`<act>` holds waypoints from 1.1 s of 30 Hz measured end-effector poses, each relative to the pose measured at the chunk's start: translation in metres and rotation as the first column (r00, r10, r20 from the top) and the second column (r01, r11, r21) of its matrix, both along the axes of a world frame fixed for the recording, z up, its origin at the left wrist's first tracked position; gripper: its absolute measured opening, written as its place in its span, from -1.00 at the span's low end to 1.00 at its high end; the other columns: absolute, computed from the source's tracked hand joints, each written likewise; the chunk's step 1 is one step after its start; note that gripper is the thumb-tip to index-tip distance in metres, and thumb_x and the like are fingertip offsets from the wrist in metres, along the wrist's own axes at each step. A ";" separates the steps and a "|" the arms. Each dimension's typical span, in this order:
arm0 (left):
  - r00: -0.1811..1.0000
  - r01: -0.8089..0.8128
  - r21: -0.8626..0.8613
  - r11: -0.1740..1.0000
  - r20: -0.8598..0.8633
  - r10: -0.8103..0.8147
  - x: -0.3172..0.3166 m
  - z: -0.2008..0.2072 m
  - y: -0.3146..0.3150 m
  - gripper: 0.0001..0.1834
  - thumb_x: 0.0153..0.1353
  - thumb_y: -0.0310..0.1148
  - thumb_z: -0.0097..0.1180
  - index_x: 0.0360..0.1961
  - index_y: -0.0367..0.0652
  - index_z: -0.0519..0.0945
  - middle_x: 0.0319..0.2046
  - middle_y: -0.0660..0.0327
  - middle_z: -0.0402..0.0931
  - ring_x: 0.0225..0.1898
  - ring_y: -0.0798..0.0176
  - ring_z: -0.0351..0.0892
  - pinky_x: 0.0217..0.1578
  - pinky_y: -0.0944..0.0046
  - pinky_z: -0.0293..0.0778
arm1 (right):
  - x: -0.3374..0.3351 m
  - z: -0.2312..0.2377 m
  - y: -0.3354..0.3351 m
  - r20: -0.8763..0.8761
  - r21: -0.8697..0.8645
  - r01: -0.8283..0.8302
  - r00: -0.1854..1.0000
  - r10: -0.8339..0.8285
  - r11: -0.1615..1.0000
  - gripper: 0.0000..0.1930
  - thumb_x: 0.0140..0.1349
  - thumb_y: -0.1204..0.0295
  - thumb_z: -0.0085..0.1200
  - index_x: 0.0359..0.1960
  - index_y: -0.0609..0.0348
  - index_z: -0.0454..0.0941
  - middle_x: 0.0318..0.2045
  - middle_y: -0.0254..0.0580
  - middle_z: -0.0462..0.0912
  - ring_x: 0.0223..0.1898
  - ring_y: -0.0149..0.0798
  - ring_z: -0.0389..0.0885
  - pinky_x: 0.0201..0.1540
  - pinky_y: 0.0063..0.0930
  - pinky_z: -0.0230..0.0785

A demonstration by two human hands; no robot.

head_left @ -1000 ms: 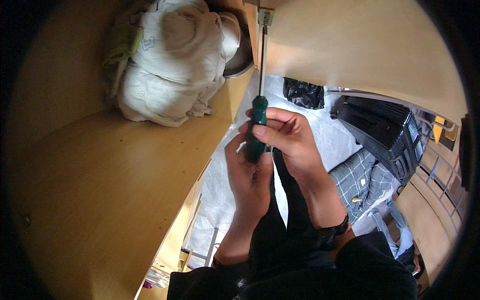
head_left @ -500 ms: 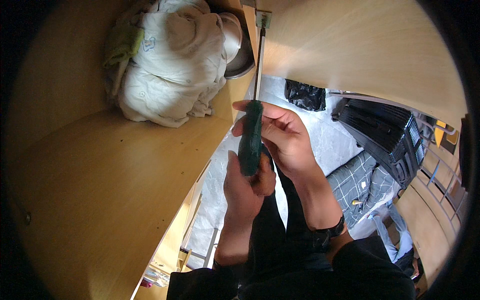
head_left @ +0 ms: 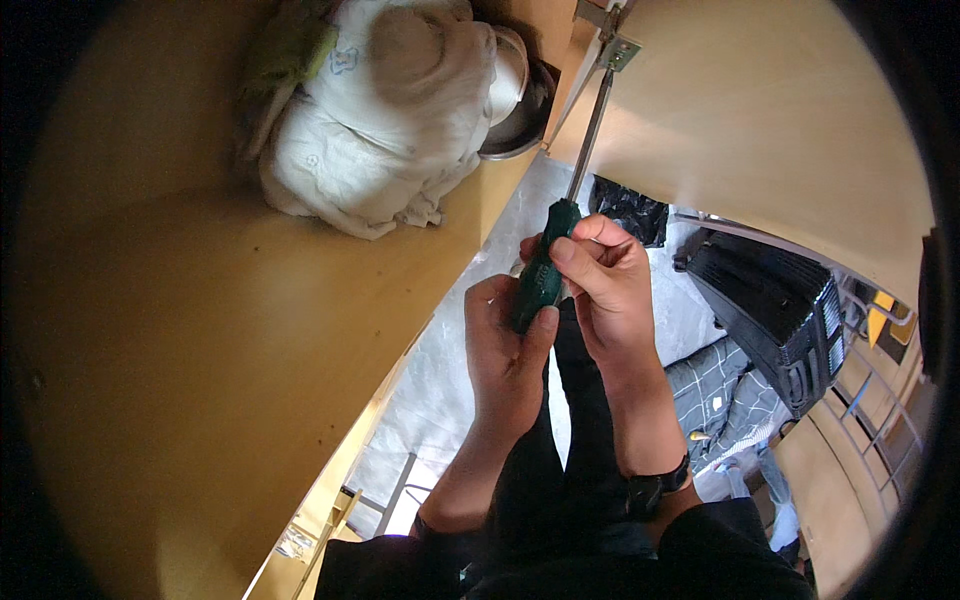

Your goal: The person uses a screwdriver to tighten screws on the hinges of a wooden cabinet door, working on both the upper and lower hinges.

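A screwdriver [head_left: 545, 270] with a dark green handle and a long metal shaft is held in both my hands, slanting up and to the right. My left hand [head_left: 508, 345] wraps the butt of the handle, thumb along its side. Closer to the shaft, my right hand [head_left: 610, 285] grips the handle between thumb and fingers. The shaft's tip reaches a small metal hinge [head_left: 620, 54] on the wooden door [head_left: 760, 110]; whether it sits in a screw is too small to tell.
At left, a wooden shelf [head_left: 290, 330] carries a white cloth bundle [head_left: 390, 110] and a dark pan [head_left: 525, 120]. Beyond my right hand are a black plastic bag [head_left: 632, 210], a black suitcase [head_left: 760, 300] and checked bedding [head_left: 715, 390] on the grey floor [head_left: 440, 400].
The screwdriver has gone from nearly upright to a rightward slant. My left hand has shifted up and right along with it, and the hinge and shelf appear farther right in view.
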State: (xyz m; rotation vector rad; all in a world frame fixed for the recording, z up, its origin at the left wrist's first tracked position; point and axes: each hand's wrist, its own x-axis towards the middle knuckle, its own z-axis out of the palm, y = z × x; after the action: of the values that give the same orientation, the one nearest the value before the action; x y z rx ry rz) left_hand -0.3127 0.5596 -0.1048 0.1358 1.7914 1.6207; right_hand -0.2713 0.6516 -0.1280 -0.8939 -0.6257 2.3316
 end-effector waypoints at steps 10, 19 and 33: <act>0.702 -0.067 0.152 0.986 0.709 -0.061 -0.023 0.013 -0.004 -0.42 0.32 0.15 -0.45 -0.36 -0.18 0.39 -0.75 0.40 0.05 -0.78 0.50 -0.05 -0.75 0.47 -0.12 | -0.007 0.023 0.012 -0.091 0.012 -0.234 0.968 0.235 0.972 -0.65 0.28 0.38 -0.10 0.02 0.37 0.37 -0.24 -0.03 0.61 -0.21 -0.32 0.58 -0.15 -0.55 0.38; 0.867 0.043 0.154 0.987 0.485 -0.113 -0.020 0.011 -0.010 -0.59 0.33 -0.02 -0.28 -0.09 -0.16 0.30 -0.65 0.34 0.14 -0.74 0.49 0.04 -0.72 0.49 -0.02 | -0.009 0.004 0.014 0.086 0.210 -0.241 0.970 0.228 0.947 -0.78 0.08 0.58 0.16 -0.21 0.28 0.51 -0.29 -0.18 0.64 -0.27 -0.44 0.58 -0.15 -0.59 0.39; 0.919 0.125 0.166 0.978 0.352 -0.177 0.002 0.008 0.000 -0.52 0.32 0.04 -0.29 -0.19 -0.23 0.34 -0.66 0.33 0.23 -0.70 0.45 0.13 -0.67 0.50 0.06 | 0.009 0.006 0.026 0.178 0.253 -0.290 0.952 0.250 0.923 -0.77 0.14 0.47 0.12 -0.18 0.31 0.48 -0.39 -0.11 0.61 -0.34 -0.32 0.58 -0.16 -0.49 0.41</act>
State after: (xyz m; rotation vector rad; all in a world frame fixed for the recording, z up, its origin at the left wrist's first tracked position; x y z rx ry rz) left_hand -0.3108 0.5598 -0.0972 0.0316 1.3508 1.5432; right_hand -0.2626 0.6775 -0.1223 -0.8939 -1.1723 2.3483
